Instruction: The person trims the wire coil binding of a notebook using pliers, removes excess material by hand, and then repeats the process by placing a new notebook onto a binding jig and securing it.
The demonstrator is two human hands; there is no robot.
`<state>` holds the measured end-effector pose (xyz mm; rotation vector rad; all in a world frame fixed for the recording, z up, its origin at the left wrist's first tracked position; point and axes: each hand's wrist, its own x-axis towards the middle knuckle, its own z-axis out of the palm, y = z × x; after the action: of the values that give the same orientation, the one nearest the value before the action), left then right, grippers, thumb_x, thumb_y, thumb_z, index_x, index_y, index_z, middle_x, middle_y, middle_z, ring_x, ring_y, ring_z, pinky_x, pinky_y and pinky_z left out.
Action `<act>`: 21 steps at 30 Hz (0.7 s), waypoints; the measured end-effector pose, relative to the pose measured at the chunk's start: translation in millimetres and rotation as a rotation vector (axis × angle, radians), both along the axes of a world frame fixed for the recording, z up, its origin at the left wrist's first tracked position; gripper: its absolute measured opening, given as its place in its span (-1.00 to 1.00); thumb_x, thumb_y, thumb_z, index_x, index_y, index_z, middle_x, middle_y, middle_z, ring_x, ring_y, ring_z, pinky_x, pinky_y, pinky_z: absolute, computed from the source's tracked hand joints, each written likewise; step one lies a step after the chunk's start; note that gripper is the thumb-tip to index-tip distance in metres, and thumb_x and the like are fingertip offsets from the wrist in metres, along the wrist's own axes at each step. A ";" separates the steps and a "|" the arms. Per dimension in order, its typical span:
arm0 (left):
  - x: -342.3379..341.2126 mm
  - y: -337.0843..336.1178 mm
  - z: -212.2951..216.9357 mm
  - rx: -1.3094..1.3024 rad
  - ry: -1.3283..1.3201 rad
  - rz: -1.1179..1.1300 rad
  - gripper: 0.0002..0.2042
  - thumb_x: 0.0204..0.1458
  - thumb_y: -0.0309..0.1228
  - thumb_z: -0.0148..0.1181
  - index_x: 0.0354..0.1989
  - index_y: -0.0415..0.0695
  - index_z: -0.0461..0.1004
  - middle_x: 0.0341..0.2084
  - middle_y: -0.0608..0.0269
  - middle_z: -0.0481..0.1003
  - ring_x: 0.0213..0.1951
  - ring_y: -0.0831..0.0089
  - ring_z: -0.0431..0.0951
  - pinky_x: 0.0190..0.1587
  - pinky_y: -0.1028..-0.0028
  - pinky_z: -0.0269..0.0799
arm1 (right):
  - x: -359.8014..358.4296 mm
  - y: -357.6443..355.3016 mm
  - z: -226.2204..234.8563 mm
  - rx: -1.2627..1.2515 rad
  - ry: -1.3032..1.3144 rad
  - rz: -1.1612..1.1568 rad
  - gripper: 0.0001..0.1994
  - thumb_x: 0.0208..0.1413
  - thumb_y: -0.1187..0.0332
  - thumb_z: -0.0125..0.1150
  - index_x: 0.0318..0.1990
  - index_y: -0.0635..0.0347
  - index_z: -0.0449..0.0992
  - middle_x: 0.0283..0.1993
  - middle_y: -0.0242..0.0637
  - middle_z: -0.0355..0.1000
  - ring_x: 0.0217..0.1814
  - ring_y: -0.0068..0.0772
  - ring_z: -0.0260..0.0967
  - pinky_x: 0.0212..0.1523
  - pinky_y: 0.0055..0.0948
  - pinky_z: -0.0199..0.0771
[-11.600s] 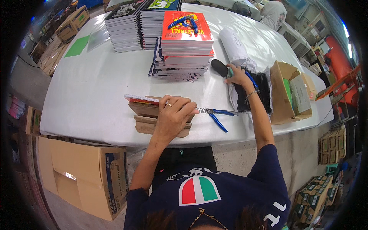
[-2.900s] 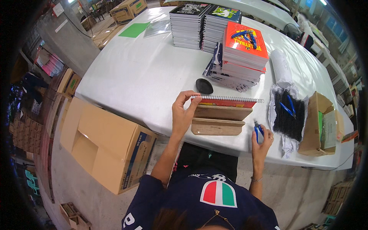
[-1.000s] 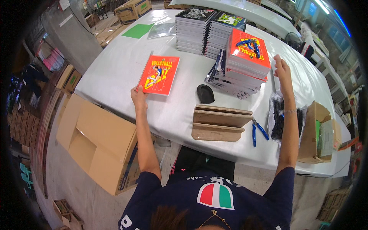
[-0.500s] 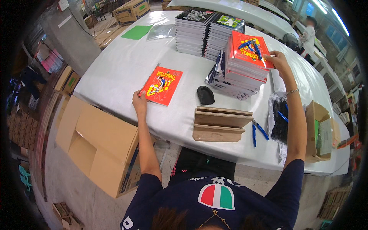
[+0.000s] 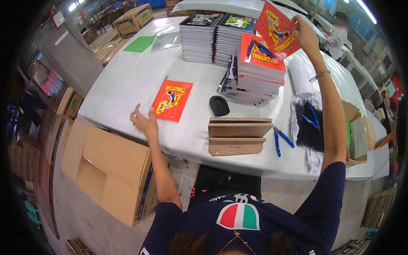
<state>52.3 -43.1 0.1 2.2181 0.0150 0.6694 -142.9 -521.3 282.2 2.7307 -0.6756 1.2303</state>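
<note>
My left hand is open, fingers spread, just off the lower left corner of a red spiral notebook lying flat on the table. My right hand grips the edge of another red notebook, raised and tilted above a stack of red notebooks. Whether this raised one has a spiral I cannot tell. Blue-handled pliers rest on top of that stack, partly behind the raised notebook. Below the red ones, dark-covered notebooks lie unevenly.
Two tall notebook stacks stand farther back. Nearer me are a black rounded object, a slotted wooden stand and cutting pliers. Black spiral coils with more pliers lie at right, beside an open carton. A large carton stands at left.
My right hand has lifted a red notebook up off the stack, tilting it. My left hand has let go of the flat notebook and moved slightly left, fingers opening.
</note>
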 end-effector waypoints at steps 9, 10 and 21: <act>-39.0 -7.5 24.9 -0.067 -0.129 -0.186 -0.49 0.08 -0.30 0.24 0.23 -0.01 0.29 0.10 -0.02 0.15 0.18 0.05 0.14 0.24 0.05 0.03 | -109.3 54.4 -17.9 0.114 -0.448 0.364 -0.71 0.14 0.48 0.11 0.04 0.12 0.43 -0.08 -0.27 0.48 0.00 -0.32 0.43 0.00 -0.38 0.39; -45.3 -11.6 26.7 -0.067 -0.130 -0.214 -0.49 0.08 -0.31 0.24 0.23 -0.01 0.29 0.10 -0.02 0.14 0.18 0.06 0.13 0.24 0.05 0.02 | -123.8 52.4 -28.4 0.210 -0.441 0.450 -0.72 0.17 0.47 0.11 0.05 0.15 0.43 -0.09 -0.31 0.47 0.00 -0.42 0.41 0.01 -0.46 0.36; -102.8 -41.3 30.6 -0.179 -0.010 -0.434 -0.53 0.16 -0.27 0.19 0.21 -0.10 0.29 0.10 0.01 0.21 0.21 0.15 0.14 0.23 0.16 0.08 | -180.9 121.4 -117.5 0.684 -0.108 0.414 -0.85 0.17 0.60 0.04 -0.12 0.28 0.42 -0.26 -0.40 0.39 -0.21 -0.62 0.28 -0.11 -0.60 0.32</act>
<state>-50.5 -84.4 30.7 1.9568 -0.3856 0.4190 -323.7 -399.9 164.7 3.5282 -0.6551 1.4439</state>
